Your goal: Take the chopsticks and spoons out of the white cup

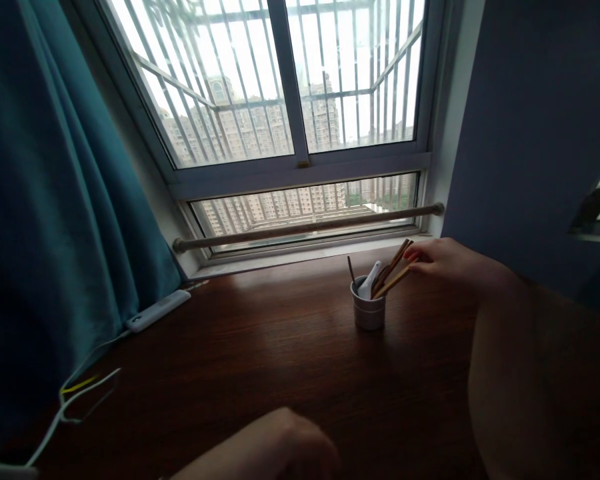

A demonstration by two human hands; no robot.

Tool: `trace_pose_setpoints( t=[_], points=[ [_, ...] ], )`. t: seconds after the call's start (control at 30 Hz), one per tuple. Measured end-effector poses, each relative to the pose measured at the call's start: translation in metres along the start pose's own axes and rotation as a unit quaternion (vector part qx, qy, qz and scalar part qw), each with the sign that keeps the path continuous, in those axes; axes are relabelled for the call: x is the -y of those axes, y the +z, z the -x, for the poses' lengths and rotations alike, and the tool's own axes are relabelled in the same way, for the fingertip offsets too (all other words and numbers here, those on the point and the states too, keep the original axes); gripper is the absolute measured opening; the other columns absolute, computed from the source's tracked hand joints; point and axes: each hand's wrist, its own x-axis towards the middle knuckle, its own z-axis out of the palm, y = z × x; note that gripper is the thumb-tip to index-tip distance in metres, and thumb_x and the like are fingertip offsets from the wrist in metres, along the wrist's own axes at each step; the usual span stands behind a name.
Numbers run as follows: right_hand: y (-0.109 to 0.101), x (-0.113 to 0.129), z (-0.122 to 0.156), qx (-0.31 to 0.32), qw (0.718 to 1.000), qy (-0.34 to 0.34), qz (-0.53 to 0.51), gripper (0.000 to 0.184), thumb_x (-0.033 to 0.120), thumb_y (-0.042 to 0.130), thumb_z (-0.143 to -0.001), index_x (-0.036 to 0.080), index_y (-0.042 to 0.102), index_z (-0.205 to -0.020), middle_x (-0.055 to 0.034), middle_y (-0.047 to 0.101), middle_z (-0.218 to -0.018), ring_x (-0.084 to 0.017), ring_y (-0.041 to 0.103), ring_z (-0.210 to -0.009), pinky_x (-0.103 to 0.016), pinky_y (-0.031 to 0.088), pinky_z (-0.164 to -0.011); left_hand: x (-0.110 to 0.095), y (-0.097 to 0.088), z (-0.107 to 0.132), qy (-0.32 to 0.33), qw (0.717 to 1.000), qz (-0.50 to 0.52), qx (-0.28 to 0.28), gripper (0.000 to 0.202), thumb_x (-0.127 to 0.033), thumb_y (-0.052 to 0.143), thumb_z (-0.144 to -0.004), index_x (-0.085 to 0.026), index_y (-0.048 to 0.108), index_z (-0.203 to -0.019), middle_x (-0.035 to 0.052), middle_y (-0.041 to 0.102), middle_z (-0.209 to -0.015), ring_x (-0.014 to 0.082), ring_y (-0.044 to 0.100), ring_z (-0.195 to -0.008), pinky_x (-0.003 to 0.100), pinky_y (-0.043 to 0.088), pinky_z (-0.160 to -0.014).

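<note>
A small white cup (369, 313) stands on the dark wooden table (260, 360) near the window. It holds a white spoon (370, 280), a thin dark stick and several wooden chopsticks (391, 270) leaning right. My right hand (445, 261) reaches across from the right, its fingers pinched on the upper ends of the chopsticks, which still sit in the cup. My left hand (285, 447) rests low at the table's near edge, fingers curled into a loose fist with nothing seen in it.
A teal curtain (55, 200) hangs on the left. A white power strip (157, 311) lies at its foot, with white and yellow cables (80, 393) trailing forward. A wooden rail (305, 228) runs along the barred window. A dark wall panel (535, 133) stands at right.
</note>
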Motion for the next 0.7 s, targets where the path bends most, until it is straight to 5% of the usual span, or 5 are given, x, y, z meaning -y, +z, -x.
trace_pose_setpoints(
  t=[0.17, 0.3, 0.47, 0.7],
  points=[
    [0.001, -0.004, -0.006, -0.024, 0.998, 0.049, 0.023, 0.030, 0.020, 0.050, -0.073, 0.012, 0.054, -0.102, -0.0095, 0.059, -0.093, -0.018, 0.056, -0.085, -0.025, 0.042, -0.074, 0.047, -0.026, -0.082, 0.026, 0.973, 0.003, -0.229, 0.022, -0.034, 0.061, -0.077, -0.016, 0.057, -0.090, 0.0016, 0.056, -0.077, 0.0146, 0.051, -0.068, 0.022, 0.040, -0.058],
    [0.007, -0.015, -0.013, -0.020, 0.980, 0.199, -0.010, 0.032, 0.034, 0.051, -0.074, 0.008, 0.055, -0.094, -0.0136, 0.060, -0.083, -0.019, 0.059, -0.072, -0.026, 0.046, -0.059, 0.092, -0.035, -0.148, 0.039, 0.904, -0.002, -0.426, 0.063, -0.038, 0.074, -0.061, -0.014, 0.045, -0.111, 0.0073, 0.050, -0.093, 0.0200, 0.049, -0.084, 0.028, 0.041, -0.071],
    [0.017, -0.022, -0.017, 0.103, 0.955, 0.240, -0.142, 0.038, 0.042, 0.062, -0.064, 0.009, 0.054, -0.082, -0.0108, 0.059, -0.076, -0.017, 0.059, -0.059, -0.024, 0.046, -0.048, 0.091, -0.028, -0.204, 0.086, 0.865, 0.052, -0.492, 0.087, -0.042, 0.079, -0.053, -0.013, 0.032, -0.120, 0.0140, 0.037, -0.116, 0.0254, 0.037, -0.108, 0.035, 0.032, -0.091],
    [0.038, -0.040, -0.034, 0.116, 0.958, 0.199, -0.172, 0.053, 0.042, 0.066, -0.060, 0.007, 0.051, -0.097, -0.0134, 0.059, -0.085, -0.017, 0.059, -0.064, -0.024, 0.046, -0.051, 0.064, -0.022, -0.234, 0.140, 0.833, 0.171, -0.507, 0.069, -0.032, 0.080, -0.054, -0.014, 0.042, -0.109, 0.0118, 0.047, -0.107, 0.0251, 0.045, -0.101, 0.033, 0.036, -0.087]
  ],
)
